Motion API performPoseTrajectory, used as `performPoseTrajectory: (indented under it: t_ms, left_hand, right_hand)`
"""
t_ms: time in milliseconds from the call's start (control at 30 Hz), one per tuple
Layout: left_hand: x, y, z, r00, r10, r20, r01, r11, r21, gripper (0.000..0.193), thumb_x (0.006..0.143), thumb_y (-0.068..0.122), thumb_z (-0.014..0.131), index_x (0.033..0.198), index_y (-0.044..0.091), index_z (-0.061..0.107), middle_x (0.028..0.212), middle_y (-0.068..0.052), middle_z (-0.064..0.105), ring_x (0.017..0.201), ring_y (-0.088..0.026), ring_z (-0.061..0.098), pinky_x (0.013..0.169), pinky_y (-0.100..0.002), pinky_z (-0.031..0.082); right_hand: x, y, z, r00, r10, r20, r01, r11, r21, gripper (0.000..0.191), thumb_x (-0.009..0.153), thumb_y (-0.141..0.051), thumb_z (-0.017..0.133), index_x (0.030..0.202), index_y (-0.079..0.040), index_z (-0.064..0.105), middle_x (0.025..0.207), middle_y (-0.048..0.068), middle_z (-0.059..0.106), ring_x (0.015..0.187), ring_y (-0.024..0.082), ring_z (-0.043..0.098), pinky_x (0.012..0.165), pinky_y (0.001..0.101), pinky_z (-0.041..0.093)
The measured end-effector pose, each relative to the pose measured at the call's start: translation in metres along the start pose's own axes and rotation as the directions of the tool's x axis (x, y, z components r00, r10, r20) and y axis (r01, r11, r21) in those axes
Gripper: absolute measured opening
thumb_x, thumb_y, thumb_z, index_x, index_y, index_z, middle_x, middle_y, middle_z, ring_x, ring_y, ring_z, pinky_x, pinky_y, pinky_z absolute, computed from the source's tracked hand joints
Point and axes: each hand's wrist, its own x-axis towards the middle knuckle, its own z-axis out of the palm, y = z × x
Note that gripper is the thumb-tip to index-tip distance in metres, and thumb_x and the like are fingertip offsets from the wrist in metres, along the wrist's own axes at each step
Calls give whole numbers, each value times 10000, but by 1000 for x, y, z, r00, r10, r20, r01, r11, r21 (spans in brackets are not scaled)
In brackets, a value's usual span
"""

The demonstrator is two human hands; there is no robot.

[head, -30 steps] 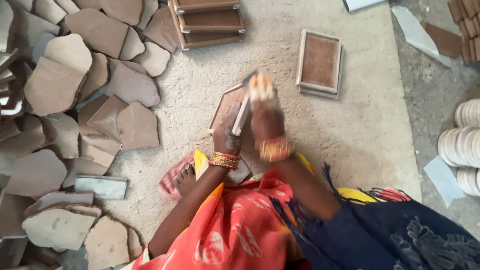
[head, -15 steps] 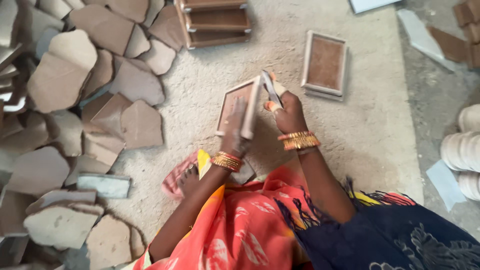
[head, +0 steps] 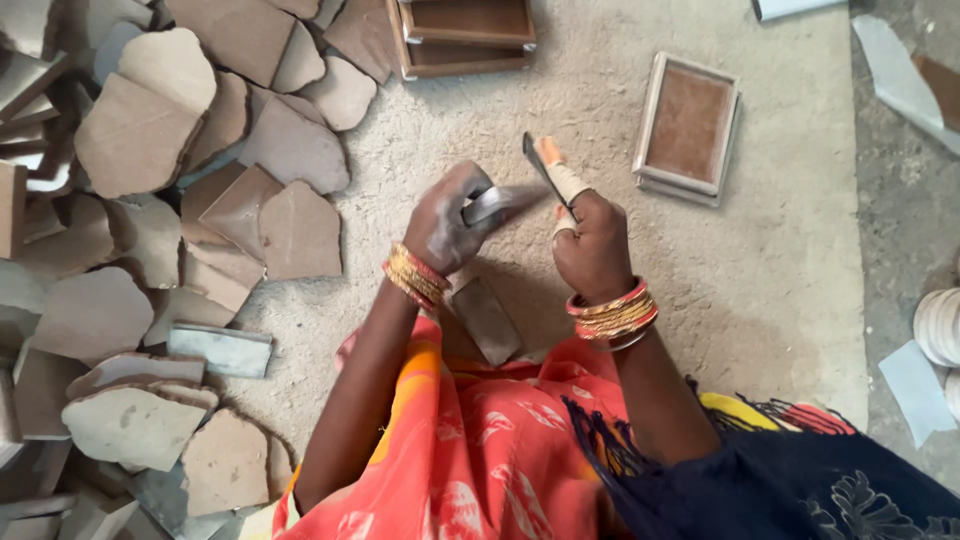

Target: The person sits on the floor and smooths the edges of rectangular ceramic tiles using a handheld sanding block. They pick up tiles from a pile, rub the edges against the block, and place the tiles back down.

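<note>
The left hand grips a blurred grey piece; the right hand clasps a thin blade just beside it. Beyond the blade lies a framed mould; clay slabs crowd far left.

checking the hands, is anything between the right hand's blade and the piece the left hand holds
Nothing visible: bare air separates the blade in the right hand from the grey piece gripped by the left hand.
</note>
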Motion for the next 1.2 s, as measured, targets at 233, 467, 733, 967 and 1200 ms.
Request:
performPoseTrajectory:
  t_ms: [233,467,733,967,1200]
  left_hand:
    - [-20,-5,25,954,-298,-7,298,954,-30,301,904,103,703,1114,80,489,824,-70,671,681,-223,678,554,-359,552]
    - [-39,-6,44,960,-269,-76,266,963,-51,403,905,72,646,1292,40,536,846,-152,736,745,-300,735,609,-364,570]
    - [-35,-17,50,928,-370,36,367,927,80,190,966,221,696,1066,59,685,780,-107,736,660,-230,729,569,-343,586]
    - [-33,-25,33,982,-185,-26,181,977,-113,234,846,100,708,1056,36,627,834,-88,714,719,-171,685,668,-319,590]
    - [-49,-36,35,961,-270,50,261,843,-471,420,773,-35,546,1179,32,636,786,-53,639,689,-109,577,624,-285,518]
  right_hand:
    - [-37,-45,40,930,-351,-109,326,924,-200,597,802,171,466,1389,98,548,1330,299,613,1224,406,618,1025,458,519]
    - [-28,-46,32,910,-409,-66,362,863,-352,655,871,213,427,1494,25,499,1541,236,512,1463,383,478,1256,505,352]
    - [-44,-44,39,863,-499,-81,475,856,-206,701,835,205,406,1511,29,466,1561,260,475,1495,391,447,1281,483,372]
    - [-32,-46,63,822,-512,-251,521,853,-33,587,986,142,461,1557,21,397,1616,214,404,1543,366,411,1323,451,377]
    - [-28,-48,58,907,-406,-114,383,906,-178,637,902,183,393,1523,56,456,1581,257,446,1501,396,412,1265,471,381]
